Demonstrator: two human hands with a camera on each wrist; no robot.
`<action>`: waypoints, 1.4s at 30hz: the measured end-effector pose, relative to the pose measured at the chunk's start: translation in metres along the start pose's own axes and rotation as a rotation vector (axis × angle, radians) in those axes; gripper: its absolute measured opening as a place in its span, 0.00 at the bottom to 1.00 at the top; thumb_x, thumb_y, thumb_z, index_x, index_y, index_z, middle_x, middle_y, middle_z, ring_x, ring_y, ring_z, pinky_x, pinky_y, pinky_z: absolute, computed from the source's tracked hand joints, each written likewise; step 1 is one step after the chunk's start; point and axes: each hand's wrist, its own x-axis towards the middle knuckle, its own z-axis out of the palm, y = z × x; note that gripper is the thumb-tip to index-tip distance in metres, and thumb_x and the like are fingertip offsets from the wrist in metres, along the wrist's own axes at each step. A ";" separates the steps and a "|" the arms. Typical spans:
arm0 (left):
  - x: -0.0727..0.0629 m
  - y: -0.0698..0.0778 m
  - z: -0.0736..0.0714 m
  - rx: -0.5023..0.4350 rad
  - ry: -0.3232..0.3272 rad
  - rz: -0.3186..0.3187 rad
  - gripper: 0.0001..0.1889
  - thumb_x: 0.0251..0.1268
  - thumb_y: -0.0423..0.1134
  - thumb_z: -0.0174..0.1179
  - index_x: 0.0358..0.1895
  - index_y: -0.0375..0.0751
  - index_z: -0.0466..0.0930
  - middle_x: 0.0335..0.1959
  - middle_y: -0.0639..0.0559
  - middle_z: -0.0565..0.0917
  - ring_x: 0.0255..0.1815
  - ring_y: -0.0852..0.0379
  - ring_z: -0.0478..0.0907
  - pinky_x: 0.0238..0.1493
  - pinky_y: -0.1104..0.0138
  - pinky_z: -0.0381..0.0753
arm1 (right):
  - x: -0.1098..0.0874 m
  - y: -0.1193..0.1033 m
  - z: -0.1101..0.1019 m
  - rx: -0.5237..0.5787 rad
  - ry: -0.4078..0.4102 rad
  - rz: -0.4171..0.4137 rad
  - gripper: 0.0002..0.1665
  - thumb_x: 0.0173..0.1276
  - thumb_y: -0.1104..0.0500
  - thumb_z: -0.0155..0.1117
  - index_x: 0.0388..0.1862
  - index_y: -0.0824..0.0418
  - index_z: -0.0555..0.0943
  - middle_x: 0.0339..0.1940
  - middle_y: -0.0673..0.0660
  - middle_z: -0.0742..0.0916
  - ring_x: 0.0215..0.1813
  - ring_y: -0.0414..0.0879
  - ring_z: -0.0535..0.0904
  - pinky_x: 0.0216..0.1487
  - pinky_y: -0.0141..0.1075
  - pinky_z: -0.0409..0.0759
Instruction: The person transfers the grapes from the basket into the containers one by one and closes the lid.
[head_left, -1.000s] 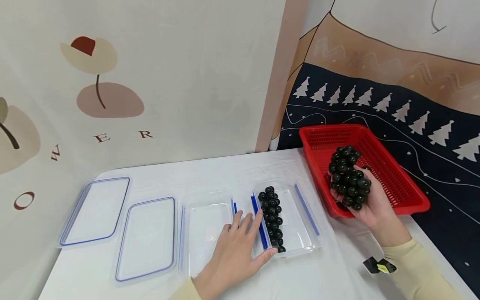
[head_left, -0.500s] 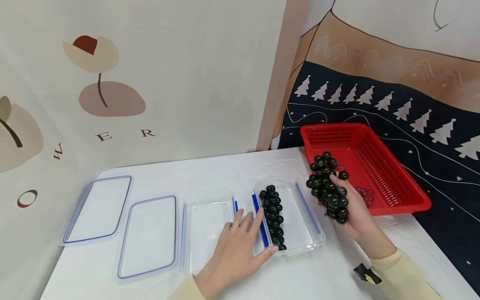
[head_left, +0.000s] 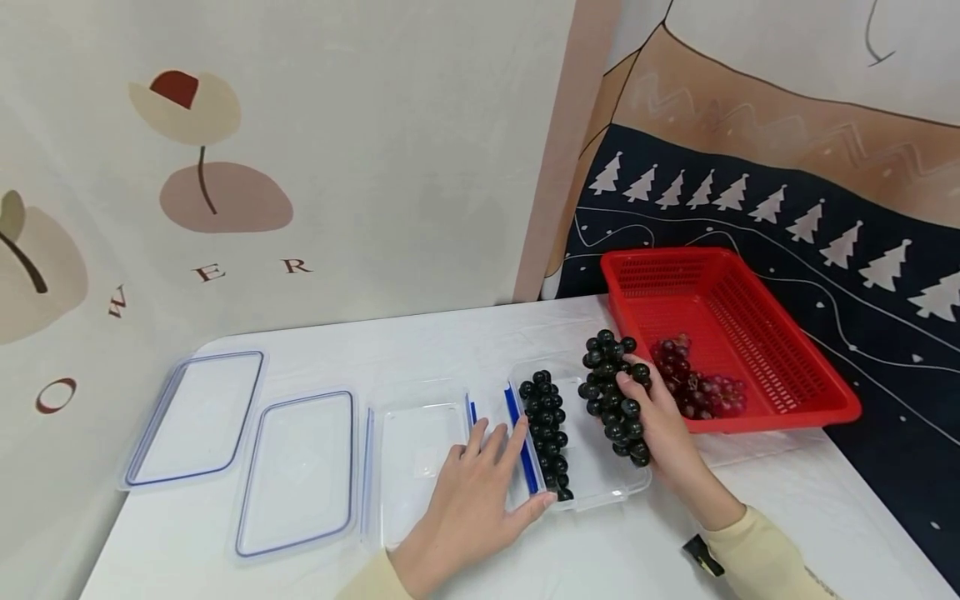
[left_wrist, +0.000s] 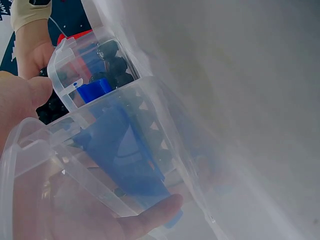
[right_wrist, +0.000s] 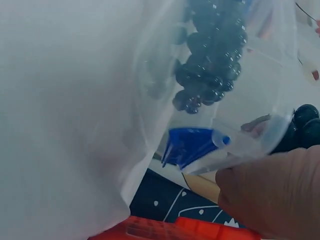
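Observation:
My right hand [head_left: 667, 433] holds a bunch of dark grapes [head_left: 609, 398] over the right half of a clear plastic container [head_left: 611, 498]. Along that container's left side lies another dark bunch [head_left: 545, 429], which shows through the wall in the right wrist view as dark grapes [right_wrist: 210, 60]. Fingers spread, my left hand [head_left: 476, 496] touches the container's left edge beside its blue clip flap [head_left: 528, 458], with the thumb at the near corner. In the left wrist view a finger [left_wrist: 157, 215] lies against the blue flap [left_wrist: 117, 150].
A red basket [head_left: 780, 346] with red grapes [head_left: 697, 387] stands at the right. Left of the grape container sits a second clear container [head_left: 420, 429]. Two blue-rimmed lids lie further left, a near lid [head_left: 296, 475] and a far lid [head_left: 198, 421]. Patterned cloth hangs behind.
My right hand has carried the dark bunch leftward and down from the red basket to above the container, uncovering the red grapes. My left hand has stayed in place.

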 end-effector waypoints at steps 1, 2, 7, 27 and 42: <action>0.000 0.000 0.000 -0.004 -0.002 0.000 0.51 0.77 0.78 0.46 0.88 0.44 0.61 0.73 0.38 0.79 0.77 0.30 0.69 0.60 0.40 0.80 | 0.000 0.001 0.001 -0.049 0.016 -0.011 0.33 0.91 0.49 0.52 0.87 0.55 0.59 0.79 0.67 0.70 0.60 0.46 0.84 0.56 0.38 0.86; 0.000 0.000 0.000 -0.007 -0.005 -0.001 0.51 0.77 0.78 0.47 0.88 0.44 0.60 0.73 0.38 0.79 0.78 0.30 0.69 0.60 0.40 0.80 | 0.001 0.003 0.002 -0.096 0.026 -0.024 0.33 0.91 0.49 0.52 0.87 0.57 0.59 0.80 0.66 0.69 0.64 0.47 0.81 0.61 0.39 0.83; 0.000 0.000 0.000 -0.016 -0.004 -0.002 0.51 0.77 0.77 0.49 0.88 0.44 0.61 0.73 0.37 0.79 0.77 0.30 0.69 0.60 0.39 0.80 | 0.001 0.004 0.007 -0.252 0.038 -0.075 0.32 0.91 0.52 0.54 0.85 0.61 0.62 0.85 0.64 0.65 0.81 0.56 0.64 0.81 0.52 0.60; -0.001 0.001 0.001 -0.001 -0.030 -0.008 0.51 0.77 0.77 0.49 0.88 0.44 0.60 0.74 0.37 0.78 0.78 0.30 0.68 0.62 0.39 0.79 | 0.006 0.013 0.030 -0.754 0.025 -0.150 0.30 0.88 0.52 0.55 0.79 0.66 0.66 0.55 0.73 0.89 0.48 0.57 0.86 0.53 0.57 0.82; 0.001 -0.001 0.000 -0.001 -0.025 0.004 0.51 0.77 0.78 0.47 0.88 0.44 0.60 0.74 0.37 0.78 0.78 0.30 0.68 0.62 0.39 0.80 | -0.007 0.025 0.027 -1.132 0.226 -0.646 0.32 0.75 0.53 0.76 0.68 0.72 0.78 0.18 0.53 0.76 0.19 0.53 0.77 0.20 0.46 0.76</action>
